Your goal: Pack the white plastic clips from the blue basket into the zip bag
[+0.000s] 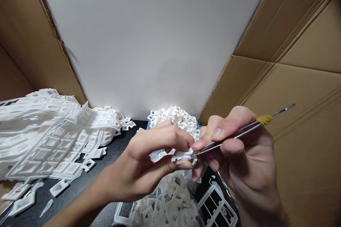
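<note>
Sheets of white moulded frames [45,131] lie heaped at the far left on the dark tabletop [80,188], with loose single pieces scattered along their near edge. None of these is in contact with either hand.

Moving right, the left hand [149,159] is raised above the table, thumb and fingers closed together on a small white plastic piece [183,156]. The piece sits at the fingertips, projecting slightly to the right of the pinch, toward the other hand.

Behind the hands stands a heap of loose white pieces [176,117] in a blue-rimmed container; below them lies a pile of white offcuts [167,198].

The right hand [239,156] is closed around metal tweezers [239,133]. Their long axis runs from upper right, past a yellow band near the free end, down-left to the tips. The tips meet the white piece at its right side, just beside the left fingertips. Whether the tips are clamped on the piece or only touching it cannot be told.

Both hands are equally near the piece; it lies directly between them. Cardboard walls [298,78] enclose the station at right.
</note>
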A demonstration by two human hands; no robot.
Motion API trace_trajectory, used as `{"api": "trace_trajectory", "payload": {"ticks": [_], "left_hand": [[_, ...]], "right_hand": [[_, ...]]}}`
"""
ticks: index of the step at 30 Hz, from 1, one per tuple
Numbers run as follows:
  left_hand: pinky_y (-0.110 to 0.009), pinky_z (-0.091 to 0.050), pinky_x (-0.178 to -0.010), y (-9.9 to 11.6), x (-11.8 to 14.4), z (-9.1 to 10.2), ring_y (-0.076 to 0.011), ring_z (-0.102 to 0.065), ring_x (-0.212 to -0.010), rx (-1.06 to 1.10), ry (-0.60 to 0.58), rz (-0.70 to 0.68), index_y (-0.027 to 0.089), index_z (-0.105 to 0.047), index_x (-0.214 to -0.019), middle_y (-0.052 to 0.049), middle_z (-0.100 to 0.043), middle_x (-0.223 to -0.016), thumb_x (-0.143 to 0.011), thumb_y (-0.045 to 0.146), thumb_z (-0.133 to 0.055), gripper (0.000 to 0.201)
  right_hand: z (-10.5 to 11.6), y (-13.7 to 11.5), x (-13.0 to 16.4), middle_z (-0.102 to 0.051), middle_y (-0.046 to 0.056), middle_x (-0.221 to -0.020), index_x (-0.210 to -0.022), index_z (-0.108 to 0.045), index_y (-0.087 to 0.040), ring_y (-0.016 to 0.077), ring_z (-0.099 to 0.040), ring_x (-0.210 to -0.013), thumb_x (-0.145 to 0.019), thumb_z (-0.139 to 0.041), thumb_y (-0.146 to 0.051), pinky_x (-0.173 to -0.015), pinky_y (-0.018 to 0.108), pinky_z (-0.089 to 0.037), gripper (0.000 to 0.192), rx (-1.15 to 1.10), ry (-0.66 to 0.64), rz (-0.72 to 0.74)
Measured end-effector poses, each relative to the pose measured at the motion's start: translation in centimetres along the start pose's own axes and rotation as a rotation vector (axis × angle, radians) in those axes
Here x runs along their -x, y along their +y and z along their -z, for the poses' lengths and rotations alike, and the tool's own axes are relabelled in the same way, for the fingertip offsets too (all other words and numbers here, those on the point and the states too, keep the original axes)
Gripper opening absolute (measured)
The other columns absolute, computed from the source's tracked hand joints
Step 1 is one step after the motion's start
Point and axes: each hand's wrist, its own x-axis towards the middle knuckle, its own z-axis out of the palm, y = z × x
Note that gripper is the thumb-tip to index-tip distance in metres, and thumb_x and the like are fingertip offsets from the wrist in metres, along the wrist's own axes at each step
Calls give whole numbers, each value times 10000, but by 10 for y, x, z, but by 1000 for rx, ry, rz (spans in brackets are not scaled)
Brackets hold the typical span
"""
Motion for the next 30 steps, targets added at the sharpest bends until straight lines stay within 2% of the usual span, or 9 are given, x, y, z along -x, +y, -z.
{"api": "trace_trajectory", "payload": {"ticks": [11,24,30], "left_hand": [[-366,-586,-840,3,-1,-3,-193,-720,-860,-9,30,21,152,-722,-1066,-86,-780,-1002,-977,103,-745,105],[-365,-561,-860,2,-3,3,-185,-714,-857,-10,-16,-19,137,-709,-1054,-71,-787,-982,-914,9,-762,197],[-376,-554,-869,1,-2,0,-198,-716,-866,-6,4,-1,150,-702,-1066,-83,-791,-994,-927,16,-754,200]], "right_hand": [[3,1,0,-791,26,-901,-1002,-668,-246,118,-630,-565,-997,-782,-317,-477,291,-652,134,6,-12,-18],[3,1,-1,-778,12,-892,-996,-646,-248,108,-637,-568,-1008,-768,-324,-493,272,-638,144,3,-13,-34],[2,0,-1,-782,4,-879,-982,-653,-264,118,-630,-552,-1004,-768,-340,-475,281,-630,140,20,2,-46]]}}
